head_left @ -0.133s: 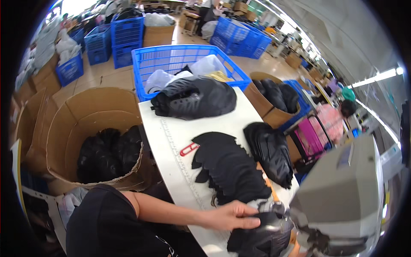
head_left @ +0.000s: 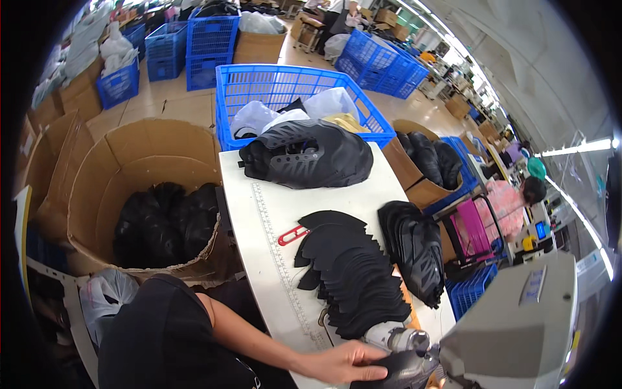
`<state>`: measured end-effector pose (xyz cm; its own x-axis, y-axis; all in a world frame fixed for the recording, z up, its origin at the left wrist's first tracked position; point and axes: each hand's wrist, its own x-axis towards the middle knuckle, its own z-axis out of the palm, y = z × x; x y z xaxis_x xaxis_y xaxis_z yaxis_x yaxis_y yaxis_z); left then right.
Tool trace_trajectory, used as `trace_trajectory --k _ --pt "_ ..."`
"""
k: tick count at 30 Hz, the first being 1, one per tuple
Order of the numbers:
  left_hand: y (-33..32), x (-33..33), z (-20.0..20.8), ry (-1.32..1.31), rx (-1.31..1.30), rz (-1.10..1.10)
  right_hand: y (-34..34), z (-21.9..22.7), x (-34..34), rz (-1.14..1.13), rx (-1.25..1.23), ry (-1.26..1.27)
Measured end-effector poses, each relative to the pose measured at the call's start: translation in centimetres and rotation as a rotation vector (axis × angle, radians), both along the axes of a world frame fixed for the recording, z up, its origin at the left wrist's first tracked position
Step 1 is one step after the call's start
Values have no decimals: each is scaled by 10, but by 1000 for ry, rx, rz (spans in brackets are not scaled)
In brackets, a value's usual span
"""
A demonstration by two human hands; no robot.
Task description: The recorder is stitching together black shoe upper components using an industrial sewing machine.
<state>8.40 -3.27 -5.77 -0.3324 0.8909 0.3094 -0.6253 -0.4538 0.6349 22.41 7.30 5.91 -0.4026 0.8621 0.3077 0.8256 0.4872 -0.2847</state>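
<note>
My left hand point(head_left: 346, 364) grips the edge of a black shoe upper point(head_left: 405, 371) between thumb and fingers, at the lower edge of the view. The upper lies beside the metal arm point(head_left: 392, 337) of a grey sewing machine point(head_left: 512, 324). Of my right hand point(head_left: 436, 380) only a sliver of skin shows past the upper, with its fingers hidden. Just beyond, a fanned stack of black curved pieces point(head_left: 353, 272) lies on the white table point(head_left: 249, 227). To its right sits a pile of black shoe uppers point(head_left: 411, 249).
Red-handled thread snips point(head_left: 293, 235) lie left of the stack. More black uppers point(head_left: 311, 155) rest at the table's far end, against a blue crate point(head_left: 223, 107) with plastic bags. A large cardboard box point(head_left: 97, 194) of black items stands left. Another person point(head_left: 502, 207) sits at right.
The whole view has shifted, so the table and machine appear somewhat lower and to the right. My left hand still holds the upper, now nearer the picture's lower edge.
</note>
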Motion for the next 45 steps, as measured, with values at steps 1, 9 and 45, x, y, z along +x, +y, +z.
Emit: trace_trajectory --k 1,9,45 --pt "4 7 -2 11 -106 13 -6 -1 -4 69 -1 -25" --pt "6 15 1 361 -146 296 -6 -15 -50 136 -27 188" --pt "-151 -197 -45 1359 -911 872 -19 -69 -32 423 354 445"
